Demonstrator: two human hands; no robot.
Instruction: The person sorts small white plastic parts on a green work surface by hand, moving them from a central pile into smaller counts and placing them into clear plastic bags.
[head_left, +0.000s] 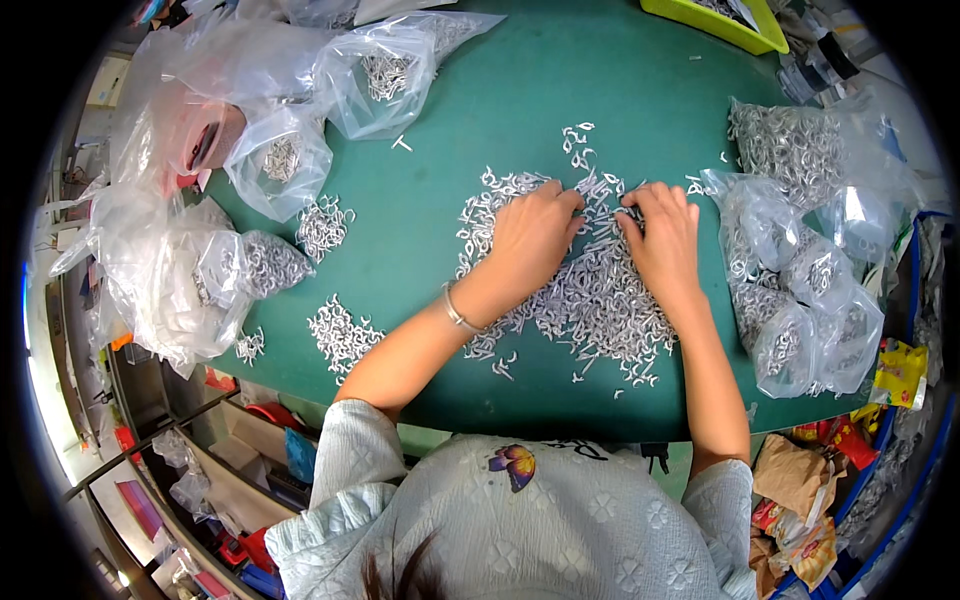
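Note:
A broad pile of small silvery hook-shaped metal pieces [600,310] lies on the green tabletop in front of me. My left hand [535,235], with a bangle at its wrist, rests over the upper left of the pile. Its fingers are curled in among the pieces, and whatever they hold is too small to make out. Across a narrow strip of pieces, my right hand [662,235] touches the pile's upper right edge. Its thumb and fingers are bent but apart, with no piece plainly held. A few stray pieces [577,140] lie beyond both hands.
Two smaller heaps, one upper [324,228] and one lower [340,332], sit left of the pile. Clear plastic bags of pieces crowd the table's left [270,265] and right [800,290] sides. A yellow-green tray [720,22] stands at the far edge.

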